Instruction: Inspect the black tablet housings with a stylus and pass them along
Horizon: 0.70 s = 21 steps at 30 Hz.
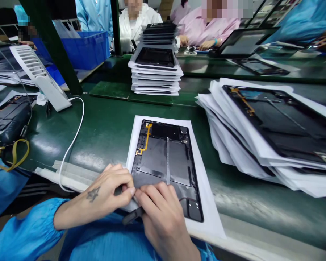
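Note:
A black tablet housing (pixel 163 159) lies on a white paper sheet (pixel 206 195) near the bench's front edge. An orange flex cable (pixel 147 139) runs along its upper left, and a grey strip goes down its middle. My left hand (pixel 111 188) is closed at the housing's lower left corner, thumb and finger pinched; what it pinches is hidden. Beside it, fingertips nearly touching, my right hand (pixel 163 210) is curled over the lower edge around a dark tool (pixel 132 216), whose end sticks out to the left.
At right, a leaning stack of housings and paper (pixel 233 145). Another stack (pixel 156 78) stands at the back centre. On the left are a white fan (pixel 46 79), its white cable (pixel 80 127) and a blue bin (pixel 84 49). Other people sit across the bench.

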### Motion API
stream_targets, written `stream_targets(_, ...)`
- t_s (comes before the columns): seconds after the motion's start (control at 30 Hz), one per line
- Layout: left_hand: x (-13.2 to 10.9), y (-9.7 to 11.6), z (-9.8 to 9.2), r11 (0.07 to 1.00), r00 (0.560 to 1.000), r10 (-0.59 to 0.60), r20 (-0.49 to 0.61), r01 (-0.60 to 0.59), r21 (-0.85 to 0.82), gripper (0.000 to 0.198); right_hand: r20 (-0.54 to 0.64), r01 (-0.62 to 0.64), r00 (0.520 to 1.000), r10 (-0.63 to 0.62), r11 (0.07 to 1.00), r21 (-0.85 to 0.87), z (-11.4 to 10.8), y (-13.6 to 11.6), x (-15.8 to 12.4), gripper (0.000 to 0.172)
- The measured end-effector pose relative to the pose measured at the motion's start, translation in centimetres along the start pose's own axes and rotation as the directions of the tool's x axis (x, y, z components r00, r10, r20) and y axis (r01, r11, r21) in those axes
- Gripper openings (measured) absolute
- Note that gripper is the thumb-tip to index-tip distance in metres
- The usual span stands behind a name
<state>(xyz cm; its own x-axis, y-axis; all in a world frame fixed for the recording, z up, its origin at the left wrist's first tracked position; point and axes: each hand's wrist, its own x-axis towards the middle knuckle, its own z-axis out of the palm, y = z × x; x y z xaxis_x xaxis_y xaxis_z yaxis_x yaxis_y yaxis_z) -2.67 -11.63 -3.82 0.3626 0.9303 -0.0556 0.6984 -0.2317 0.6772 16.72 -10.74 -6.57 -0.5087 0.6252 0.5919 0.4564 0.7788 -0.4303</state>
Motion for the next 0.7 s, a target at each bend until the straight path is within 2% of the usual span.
stream_targets(0.17, 0.0, 0.1, -0.1, 0.999, 0.997, 0.014, -0.075, -0.016, -0.027, 0.024, 0.001, -0.018, 1.000, 0.018, 1.000, 0.003, 0.0, 0.0, -0.1, 0.026)
stream_targets(0.23, -0.2, 0.1, -0.1, 0.994, 0.982, 0.022, -0.186, -0.042, -0.102, 0.020, -0.017, -0.043, 0.999, 0.043, 0.999, 0.015, 0.0, 0.1, 0.0, 0.025)
stream_targets(0.3, -0.6, 0.1, 0.1, 0.982, 0.942, 0.043, -0.332, -0.101, -0.158, 0.014, -0.034, -0.075, 0.997, 0.076, 0.996, 0.040, 0.0, 0.1, 0.0, 0.024)
stream_targets(0.37, -0.9, 0.1, 0.4, 0.975, 0.897, 0.091, -0.433, -0.169, -0.146, 0.008, -0.034, -0.099, 0.994, 0.101, 0.993, 0.063, 0.0, 0.0, 0.0, 0.025)
stream_targets(0.5, -1.5, 0.1, 1.3, 0.970, 0.868, 0.182, -0.462, -0.236, -0.061, 0.010, -0.030, -0.107, 0.994, 0.109, 0.992, 0.073, 0.1, 0.0, -0.1, 0.026)
stream_targets(0.7, -1.4, 0.3, 1.8, 0.968, 0.848, 0.191, -0.495, -0.246, -0.047, 0.008, -0.052, -0.104, 0.993, 0.108, 0.992, 0.073, 0.2, 0.1, -0.1, 0.025)
